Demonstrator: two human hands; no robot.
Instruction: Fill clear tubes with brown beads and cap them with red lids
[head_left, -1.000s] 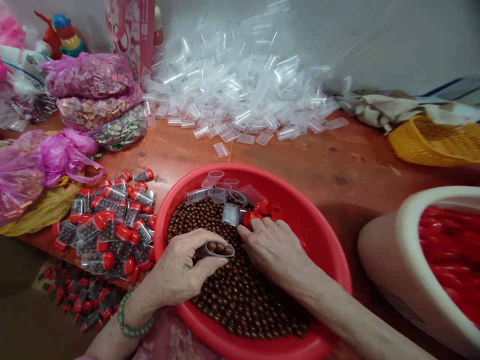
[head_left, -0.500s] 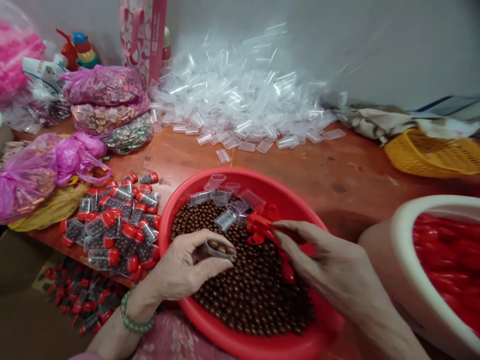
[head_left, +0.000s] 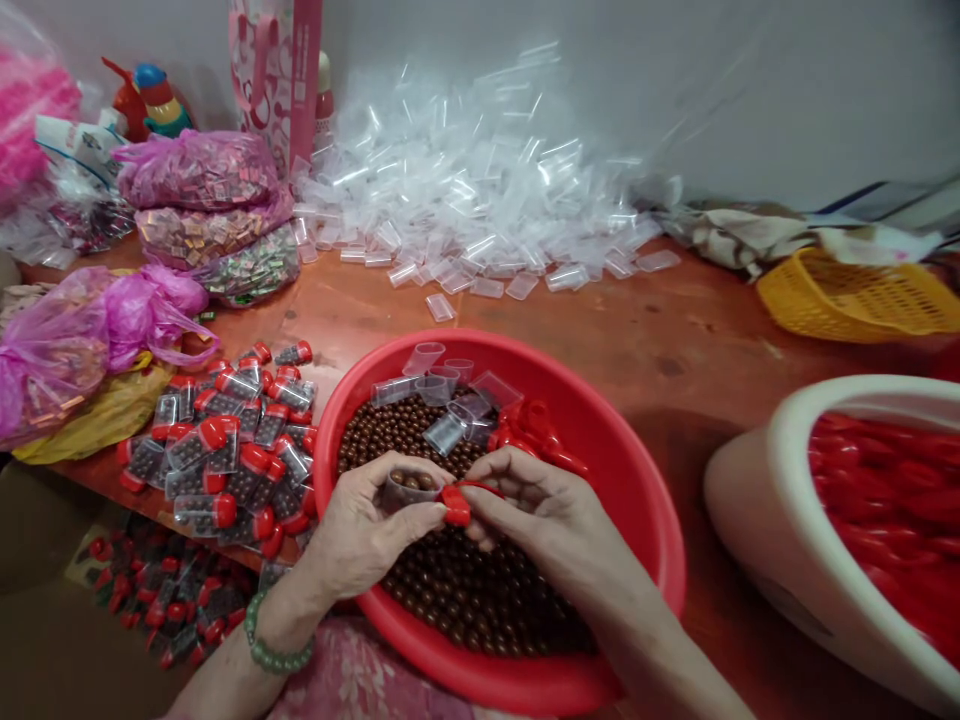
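My left hand (head_left: 379, 535) is closed around a small clear plastic tube (head_left: 411, 492) with brown balls showing at its open mouth. Between the thumb and fingers of my right hand (head_left: 529, 500) is a red cap (head_left: 456, 505), right beside the tube's mouth. Both hands are above a red basin (head_left: 660, 500) full of shiny brown balls (head_left: 487, 600). On the balls at the basin's far side lie several clear empty tubes (head_left: 446, 432) and more red caps (head_left: 540, 430).
Capped, filled tubes (head_left: 225, 430) lie heaped left of the basin, with others in a box below. A pile of clear tubes (head_left: 480, 210) is at the back. A white tub (head_left: 787, 480) of red caps and a yellow basket (head_left: 847, 300) are at right. Purple bags (head_left: 202, 170) stand left.
My right hand has moved left from the loose red caps to the tube, bringing one red cap. My left hand still holds the tube, and the view has shifted slightly.
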